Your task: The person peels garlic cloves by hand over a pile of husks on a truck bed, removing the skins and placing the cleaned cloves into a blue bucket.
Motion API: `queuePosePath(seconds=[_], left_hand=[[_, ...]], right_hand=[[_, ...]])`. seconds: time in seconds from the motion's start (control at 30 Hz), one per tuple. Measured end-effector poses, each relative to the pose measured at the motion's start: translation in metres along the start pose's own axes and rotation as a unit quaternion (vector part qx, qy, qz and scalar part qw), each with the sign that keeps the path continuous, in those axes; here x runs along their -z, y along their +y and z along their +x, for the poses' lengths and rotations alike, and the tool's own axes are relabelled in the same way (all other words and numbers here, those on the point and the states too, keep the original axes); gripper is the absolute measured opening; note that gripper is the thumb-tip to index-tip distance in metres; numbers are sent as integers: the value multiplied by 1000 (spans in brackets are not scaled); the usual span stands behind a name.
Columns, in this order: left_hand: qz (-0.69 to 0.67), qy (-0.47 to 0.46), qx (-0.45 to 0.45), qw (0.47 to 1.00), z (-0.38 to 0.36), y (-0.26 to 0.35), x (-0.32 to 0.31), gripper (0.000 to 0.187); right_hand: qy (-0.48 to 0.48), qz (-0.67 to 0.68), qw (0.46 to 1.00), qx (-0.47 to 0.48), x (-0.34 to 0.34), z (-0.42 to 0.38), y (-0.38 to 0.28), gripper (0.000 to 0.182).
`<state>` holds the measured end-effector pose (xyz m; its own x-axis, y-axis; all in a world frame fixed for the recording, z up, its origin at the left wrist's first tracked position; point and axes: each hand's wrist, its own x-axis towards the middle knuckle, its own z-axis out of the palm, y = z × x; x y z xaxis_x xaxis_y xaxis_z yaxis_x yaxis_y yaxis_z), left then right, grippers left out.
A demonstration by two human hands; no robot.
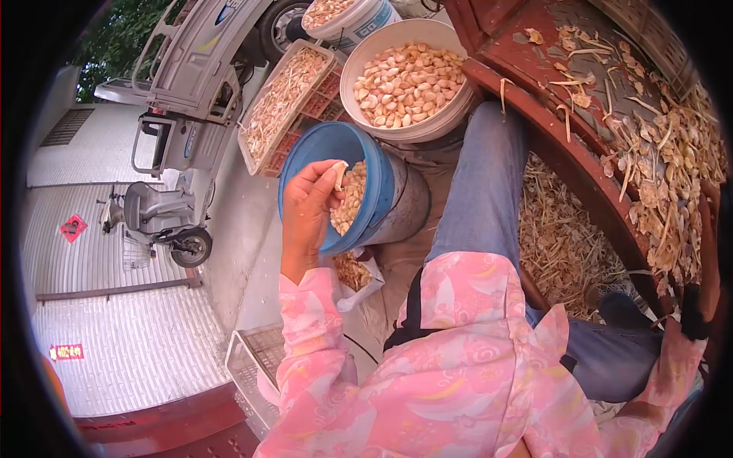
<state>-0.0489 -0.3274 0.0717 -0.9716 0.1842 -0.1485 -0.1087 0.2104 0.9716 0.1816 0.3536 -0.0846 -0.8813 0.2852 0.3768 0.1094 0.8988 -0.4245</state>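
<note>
Left hand [308, 217] is pinching one pale garlic clove [340, 174] — thumb and forefinger pressing together on it, remaining fingers curling in. In the view the clove is sitting over the mouth of the blue bucket [309, 145], which is holding more cloves.

Right arm: the pink sleeve [672, 366] is reaching toward the dark right edge, by the red metal frame [561, 149]. Right hand is getting lost in shadow there — cannot tell whether its fingers are spread, pressed together or gripping.

Around: white bucket [416, 133] is standing just beyond the blue one, brimming with cloves. Crate [324, 91] full of pale scraps is standing beside both. White bag [365, 294] is lying just beside the blue bucket, holding pale pieces. Dry husks [664, 168] are covering part of the red frame. Scooter [145, 210] is standing well apart, near the wall.
</note>
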Motion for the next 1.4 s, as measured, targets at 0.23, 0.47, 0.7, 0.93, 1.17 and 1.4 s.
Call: queuePosePath(seconds=[0.23,0.47,0.7,0.93,1.17,1.4], left_hand=[[268,152,384,871,-136,-131,173,29],[347,321,-76,878,-31,-122,132,16],[111,-174,-274,939,50,42,-187,13],[287,-283,-391,827,41,17,-424,18],[334,-305,-391,802,46,10,-415,19],[73,-430,-235,869,33,8,-373,20]], right_hand=[[-26,-20,999,-18,10,32,-130,22],[43,-23,989,-137,29,30,-169,15],[8,-21,998,-53,23,42,-180,12],[-69,-56,991,-98,23,43,-172,15],[-42,-20,996,-82,29,34,-181,14],[-61,173,983,-19,17,43,-215,23]])
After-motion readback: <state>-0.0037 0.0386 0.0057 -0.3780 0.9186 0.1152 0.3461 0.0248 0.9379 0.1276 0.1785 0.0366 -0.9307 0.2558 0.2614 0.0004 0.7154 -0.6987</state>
